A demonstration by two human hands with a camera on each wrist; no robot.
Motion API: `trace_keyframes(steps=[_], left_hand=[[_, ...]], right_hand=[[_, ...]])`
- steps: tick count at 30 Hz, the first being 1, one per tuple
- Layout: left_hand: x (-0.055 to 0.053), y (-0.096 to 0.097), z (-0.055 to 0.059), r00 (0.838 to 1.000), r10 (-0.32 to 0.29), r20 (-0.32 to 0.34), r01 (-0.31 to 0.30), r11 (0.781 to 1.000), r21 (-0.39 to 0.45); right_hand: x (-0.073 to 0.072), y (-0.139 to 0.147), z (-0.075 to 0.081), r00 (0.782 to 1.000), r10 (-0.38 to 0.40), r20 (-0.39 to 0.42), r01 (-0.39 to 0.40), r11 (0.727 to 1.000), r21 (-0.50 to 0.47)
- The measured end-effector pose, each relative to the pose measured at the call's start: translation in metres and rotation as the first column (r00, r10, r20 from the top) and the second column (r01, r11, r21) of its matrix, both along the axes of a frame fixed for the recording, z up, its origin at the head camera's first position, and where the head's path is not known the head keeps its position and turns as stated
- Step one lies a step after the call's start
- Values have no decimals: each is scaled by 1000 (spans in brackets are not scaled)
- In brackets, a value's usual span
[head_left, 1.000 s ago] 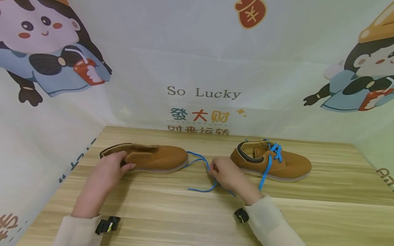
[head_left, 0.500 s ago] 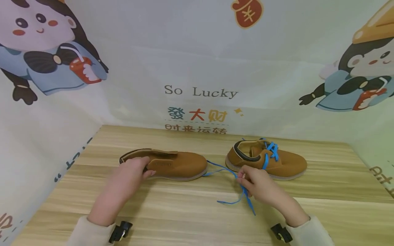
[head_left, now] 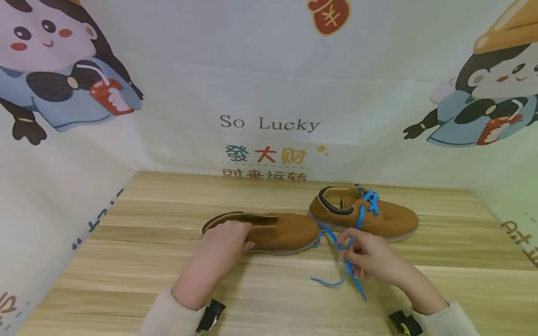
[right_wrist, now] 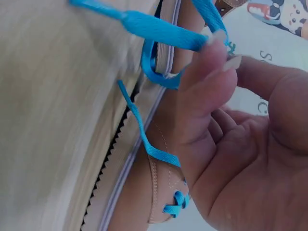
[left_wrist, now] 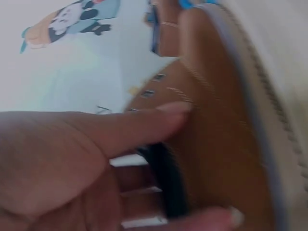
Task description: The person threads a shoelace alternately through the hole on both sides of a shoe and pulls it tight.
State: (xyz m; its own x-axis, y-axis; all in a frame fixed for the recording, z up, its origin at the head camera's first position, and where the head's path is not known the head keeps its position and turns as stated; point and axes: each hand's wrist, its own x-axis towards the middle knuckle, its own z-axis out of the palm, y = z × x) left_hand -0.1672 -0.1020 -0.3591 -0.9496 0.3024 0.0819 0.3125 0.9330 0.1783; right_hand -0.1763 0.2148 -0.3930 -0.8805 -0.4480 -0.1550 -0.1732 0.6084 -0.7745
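Note:
My left hand (head_left: 229, 238) grips the near side of an unlaced brown shoe (head_left: 294, 228) at its collar, thumb outside and fingers reaching over the edge, as the left wrist view shows. Its bare eyelets (left_wrist: 148, 93) run ahead of the thumb. By the toe, my right hand (head_left: 371, 256) pinches a loose blue shoelace (right_wrist: 163, 33) between thumb and index fingertips. One end of the lace trails toward the table's front, and part of it disappears beside the toe. Behind my right hand stands the other brown shoe (head_left: 395, 217), with blue lacing (head_left: 371, 200) through its eyelets.
Both shoes stand on a wood-grain table (head_left: 168, 200), the unlaced toe close to the laced shoe's heel. A printed cloth backdrop (head_left: 189, 102) rises behind the table's far edge and along both sides.
My left hand has slid the unlaced shoe to the right, closer to the laced one. My right hand has moved right with the lace, whose ends have shifted right and toward me.

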Motion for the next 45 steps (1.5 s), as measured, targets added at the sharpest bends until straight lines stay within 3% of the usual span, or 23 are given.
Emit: trace_keyframes(steps=[3, 5, 8, 10, 15, 21, 24, 26, 28, 32, 37, 41, 45], left_hand=[[1, 9, 10, 998, 68, 17, -68, 997, -47], [0, 14, 14, 996, 89, -24, -90, 994, -60], [-6, 20, 15, 995, 59, -80, -62, 998, -27], [-11, 22, 12, 997, 14, -78, -12, 1000, 17], [-22, 16, 6, 995, -62, 81, 52, 992, 119], [-30, 2, 9, 961, -124, 247, 57, 963, 262], [-32, -1, 10, 951, -164, 264, 84, 954, 289], [-33, -2, 9, 946, -179, 269, 94, 949, 302], [-35, -2, 9, 948, -183, 259, 98, 946, 309], [-37, -4, 7, 951, -190, 243, 109, 944, 312], [-40, -8, 1, 959, -189, 210, 119, 945, 305], [-44, -9, -5, 964, -221, 148, 168, 937, 305], [-48, -5, -11, 955, -272, 115, 224, 922, 317]], right_hand=[[-1, -3, -2, 999, 50, -15, -49, 997, 62], [-2, -6, -5, 997, 75, -34, -72, 993, 94], [-2, -8, -6, 990, 120, -67, -111, 986, 122], [-3, -8, -7, 981, 169, -98, -154, 977, 145], [1, -8, -6, 949, 257, -183, -199, 938, 283], [17, -19, 3, 925, 221, -308, -58, 885, 461], [24, -29, 2, 903, 228, -365, -41, 890, 453], [28, -37, 0, 885, 258, -387, -74, 900, 430], [31, -44, -4, 881, 282, -381, -115, 907, 406], [34, -56, -11, 892, 287, -349, -132, 904, 408], [29, -67, -17, 889, 297, -348, -145, 904, 401], [25, -73, -19, 885, 291, -364, -136, 908, 396], [22, -77, -14, 913, 224, -341, -109, 939, 325]])
